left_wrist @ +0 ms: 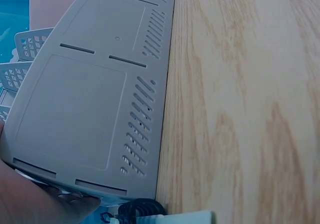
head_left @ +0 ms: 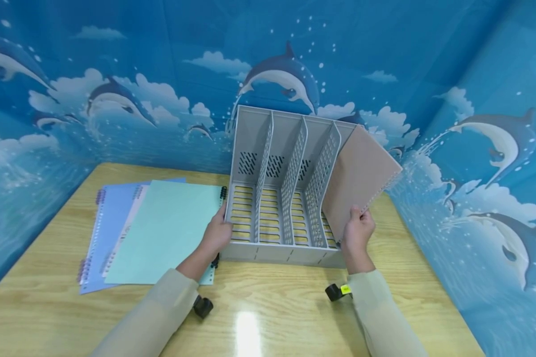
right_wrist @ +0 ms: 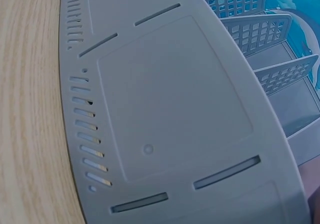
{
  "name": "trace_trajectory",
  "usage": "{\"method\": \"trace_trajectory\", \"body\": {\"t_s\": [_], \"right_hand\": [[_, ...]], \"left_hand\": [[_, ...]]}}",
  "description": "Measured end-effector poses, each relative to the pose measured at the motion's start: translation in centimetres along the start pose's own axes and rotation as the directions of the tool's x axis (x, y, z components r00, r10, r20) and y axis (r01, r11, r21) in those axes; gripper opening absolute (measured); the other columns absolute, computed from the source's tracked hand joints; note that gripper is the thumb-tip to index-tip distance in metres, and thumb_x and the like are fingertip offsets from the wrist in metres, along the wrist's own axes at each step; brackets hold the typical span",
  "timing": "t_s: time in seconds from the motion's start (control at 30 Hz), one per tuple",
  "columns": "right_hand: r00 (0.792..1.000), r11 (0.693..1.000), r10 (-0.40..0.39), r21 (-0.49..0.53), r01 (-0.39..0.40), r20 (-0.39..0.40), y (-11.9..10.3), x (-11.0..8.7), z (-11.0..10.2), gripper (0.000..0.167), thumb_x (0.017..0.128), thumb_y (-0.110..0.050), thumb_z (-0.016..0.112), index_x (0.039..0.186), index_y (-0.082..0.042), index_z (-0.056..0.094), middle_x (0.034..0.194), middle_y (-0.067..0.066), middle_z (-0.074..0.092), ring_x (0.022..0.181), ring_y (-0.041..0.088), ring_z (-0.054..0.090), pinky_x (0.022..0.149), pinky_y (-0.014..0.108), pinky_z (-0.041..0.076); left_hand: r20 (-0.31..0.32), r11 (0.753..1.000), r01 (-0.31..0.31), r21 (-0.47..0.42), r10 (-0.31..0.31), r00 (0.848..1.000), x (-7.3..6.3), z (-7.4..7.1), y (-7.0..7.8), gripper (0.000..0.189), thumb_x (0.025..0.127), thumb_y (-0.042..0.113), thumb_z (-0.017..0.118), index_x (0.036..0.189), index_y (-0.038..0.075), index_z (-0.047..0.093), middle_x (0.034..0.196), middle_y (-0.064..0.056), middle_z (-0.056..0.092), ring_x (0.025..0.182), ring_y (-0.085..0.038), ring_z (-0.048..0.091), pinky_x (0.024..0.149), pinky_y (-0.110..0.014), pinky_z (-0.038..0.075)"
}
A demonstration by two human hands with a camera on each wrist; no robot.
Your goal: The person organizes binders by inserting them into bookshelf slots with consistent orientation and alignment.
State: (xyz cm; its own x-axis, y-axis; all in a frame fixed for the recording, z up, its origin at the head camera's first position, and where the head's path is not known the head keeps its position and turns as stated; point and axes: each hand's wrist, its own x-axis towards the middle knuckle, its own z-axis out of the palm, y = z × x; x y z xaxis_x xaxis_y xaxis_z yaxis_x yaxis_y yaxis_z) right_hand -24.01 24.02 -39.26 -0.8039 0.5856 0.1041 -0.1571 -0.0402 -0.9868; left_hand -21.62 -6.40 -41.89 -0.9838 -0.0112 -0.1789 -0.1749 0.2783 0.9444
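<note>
Arms [head_left: 154, 310] stretch forward: left hand [head_left: 215, 235] grips organizer [head_left: 274, 253], right hand [head_left: 357, 235] holds notebook [head_left: 359, 171].

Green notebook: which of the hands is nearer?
Left. The left hand grips the rack beside the green notebook; the right hand is across the rack, holding the brown notebook.

Beige sleeves [head_left: 154, 315] carry black wrist cameras [head_left: 203, 307], one yellow-marked.
</note>
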Motion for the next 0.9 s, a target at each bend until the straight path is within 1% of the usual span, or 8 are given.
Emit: {"method": "trace_trajectory", "body": {"t_s": [0.2,0.3,0.4,0.57,0.7,0.9], "right_hand": [[1.000,1.000,0.008,-0.021,-0.007,0.009,0.07,0.04,0.00,0.032,0.102,-0.006,0.042,0.129,0.005,0.056,0.133,0.019,0.058,0.125,0.028,0.054,0.104,0.036,0.045],[1.000,1.000,0.002,-0.028,-0.002,-0.001,0.12,0.08,0.12,0.031,0.100,-0.003,0.043,0.126,0.007,0.057,0.131,0.020,0.058,0.124,0.029,0.055,0.104,0.037,0.045],[1.000,0.999,-0.004,-0.038,0.004,-0.001,0.13,0.09,0.20,0.031,0.099,-0.001,0.043,0.125,0.007,0.058,0.130,0.020,0.059,0.122,0.030,0.056,0.103,0.038,0.046],[1.000,0.999,-0.004,-0.053,0.005,0.025,0.21,0.02,0.15,0.035,0.099,-0.002,0.042,0.131,0.002,0.056,0.132,0.017,0.059,0.123,0.028,0.056,0.104,0.037,0.046],[1.000,0.999,-0.013,-0.049,0.014,0.027,0.24,0.06,0.20,0.034,0.099,-0.001,0.042,0.130,0.004,0.056,0.131,0.019,0.059,0.123,0.029,0.056,0.103,0.037,0.046],[0.999,0.999,-0.012,-0.040,0.014,0.033,0.13,0.05,0.29,0.034,0.100,-0.002,0.044,0.132,0.005,0.054,0.132,0.020,0.058,0.123,0.030,0.056,0.104,0.038,0.045]], "left_hand": [[0.002,1.000,-0.011,-0.007,0.011,1.000,-0.01,0.05,0.03,0.073,0.093,-0.001,0.033,0.158,0.018,0.006,0.161,-0.008,0.017,0.145,-0.031,0.021,0.117,-0.048,0.021],[0.003,1.000,-0.015,-0.006,0.015,1.000,-0.01,0.04,-0.05,0.073,0.093,-0.001,0.033,0.158,0.017,0.006,0.161,-0.008,0.018,0.145,-0.031,0.022,0.117,-0.047,0.022],[0.003,1.000,-0.020,-0.005,0.020,1.000,0.03,-0.04,-0.12,0.073,0.092,-0.001,0.032,0.158,0.017,0.005,0.161,-0.009,0.017,0.145,-0.032,0.021,0.117,-0.047,0.021],[0.011,0.999,-0.033,-0.011,0.034,0.999,0.14,-0.11,-0.29,0.073,0.092,-0.002,0.031,0.158,0.017,0.005,0.162,-0.008,0.015,0.146,-0.031,0.018,0.117,-0.047,0.020],[0.013,0.999,-0.045,-0.016,0.046,0.999,0.23,-0.11,-0.46,0.072,0.092,-0.001,0.031,0.158,0.017,0.005,0.162,-0.008,0.015,0.146,-0.031,0.018,0.117,-0.047,0.019],[0.019,0.999,-0.033,-0.016,0.034,0.999,0.41,-0.13,-0.61,0.072,0.093,-0.001,0.031,0.158,0.017,0.004,0.162,-0.007,0.013,0.146,-0.030,0.018,0.118,-0.047,0.019]]}}
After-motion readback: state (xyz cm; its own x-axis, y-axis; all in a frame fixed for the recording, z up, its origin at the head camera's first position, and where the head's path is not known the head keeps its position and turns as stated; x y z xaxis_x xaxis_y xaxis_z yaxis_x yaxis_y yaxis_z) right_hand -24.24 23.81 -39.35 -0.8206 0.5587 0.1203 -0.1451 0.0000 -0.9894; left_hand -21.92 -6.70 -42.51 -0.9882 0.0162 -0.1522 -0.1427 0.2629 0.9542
